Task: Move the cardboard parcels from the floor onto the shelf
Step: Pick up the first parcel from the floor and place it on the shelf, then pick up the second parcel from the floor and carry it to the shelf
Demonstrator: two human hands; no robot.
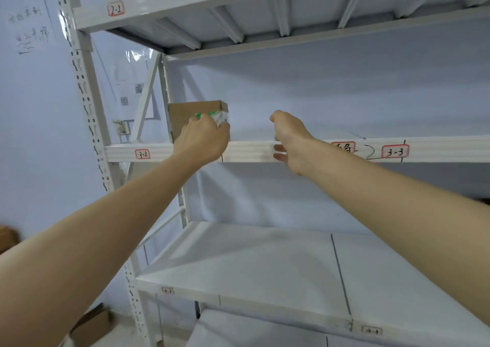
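A small brown cardboard parcel (195, 111) with a white and green label stands on the left end of the white metal shelf (254, 150) marked 3-2. My left hand (202, 141) is stretched out to it, fingers wrapped over its front lower corner. A little to the right, my right hand (289, 140) hangs in front of the shelf's front rail, holding nothing, fingers loosely curled and apart. Further cardboard parcels (91, 325) lie on the floor at the lower left, one more at the left edge (6, 238).
The rack's perforated left upright (87, 103) rises beside the parcel. An upper shelf (116, 10) marked 2-2 hangs overhead; a lower shelf board (265, 267) lies below. A whiteboard wall (29, 28) with writing stands on the left.
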